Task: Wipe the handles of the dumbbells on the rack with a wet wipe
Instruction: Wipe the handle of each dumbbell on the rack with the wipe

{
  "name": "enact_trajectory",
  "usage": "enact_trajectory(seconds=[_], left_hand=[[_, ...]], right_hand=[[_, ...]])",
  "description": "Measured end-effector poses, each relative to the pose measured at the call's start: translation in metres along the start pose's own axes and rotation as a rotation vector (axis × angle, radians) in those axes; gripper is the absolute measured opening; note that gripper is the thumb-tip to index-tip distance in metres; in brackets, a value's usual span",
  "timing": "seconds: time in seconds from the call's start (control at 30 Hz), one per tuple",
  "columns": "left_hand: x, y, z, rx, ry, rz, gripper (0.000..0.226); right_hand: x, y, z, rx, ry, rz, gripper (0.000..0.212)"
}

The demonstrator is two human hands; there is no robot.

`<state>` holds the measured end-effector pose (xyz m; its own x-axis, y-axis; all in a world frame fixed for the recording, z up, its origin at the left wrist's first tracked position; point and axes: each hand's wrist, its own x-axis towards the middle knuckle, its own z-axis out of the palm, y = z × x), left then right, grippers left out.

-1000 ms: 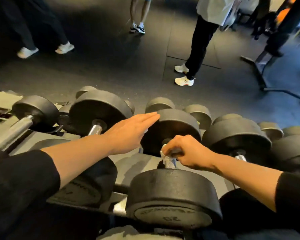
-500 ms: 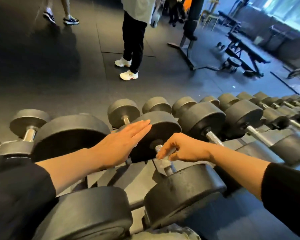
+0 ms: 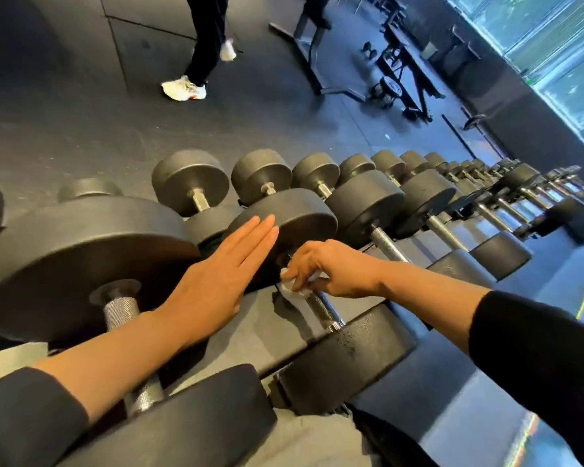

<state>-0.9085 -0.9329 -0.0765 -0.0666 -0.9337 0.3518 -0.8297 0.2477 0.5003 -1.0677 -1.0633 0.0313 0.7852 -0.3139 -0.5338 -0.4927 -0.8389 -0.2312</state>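
Fingers of the right hand (image 3: 331, 267) were curled around a white wet wipe (image 3: 292, 285), which was pinched against the far end of a knurled steel handle (image 3: 322, 306). That handle belonged to a dumbbell (image 3: 344, 358) laid on the rack (image 3: 267, 326), its near head at about 5 o'clock from the hand and its far head (image 3: 300, 214) at about 11 o'clock. The wipe was seen just at 8 o'clock of the knuckles, touching the bar where it met the far head.

The left hand (image 3: 216, 281) was held flat, fingers straight and pressed together, and was rested against the inner face of that far head, at 9 o'clock from the wipe. Its forearm was laid across the handle of a larger dumbbell (image 3: 81, 264) at 9 o'clock, so part of that bar was hidden.

A long row of further dumbbells (image 3: 418, 210) was ranged toward 2 o'clock, with a second row (image 3: 260, 173) behind it at 12 o'clock. On the dark floor (image 3: 81, 112) beyond, the legs and white shoes of a person (image 3: 196, 62) were seen at 12 o'clock, and a weight bench (image 3: 405, 72) at 1 o'clock, near bright windows (image 3: 553, 45).
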Motion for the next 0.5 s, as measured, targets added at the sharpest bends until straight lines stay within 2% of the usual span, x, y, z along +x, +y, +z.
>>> enact_trajectory(seconds=[0.2, 0.33, 0.5], left_hand=[[0.001, 0.007, 0.007, 0.054, 0.052, -0.024, 0.096], [0.000, 0.009, 0.005, 0.069, 0.075, -0.021, 0.094], [-0.002, 0.010, 0.001, 0.095, 0.076, -0.023, 0.099]], right_hand=[[-0.022, -0.004, -0.005, 0.119, -0.158, 0.082, 0.032], [-0.028, -0.003, -0.010, 0.202, -0.264, 0.125, 0.027], [-0.023, -0.001, -0.007, 0.174, -0.283, 0.116, 0.030]])
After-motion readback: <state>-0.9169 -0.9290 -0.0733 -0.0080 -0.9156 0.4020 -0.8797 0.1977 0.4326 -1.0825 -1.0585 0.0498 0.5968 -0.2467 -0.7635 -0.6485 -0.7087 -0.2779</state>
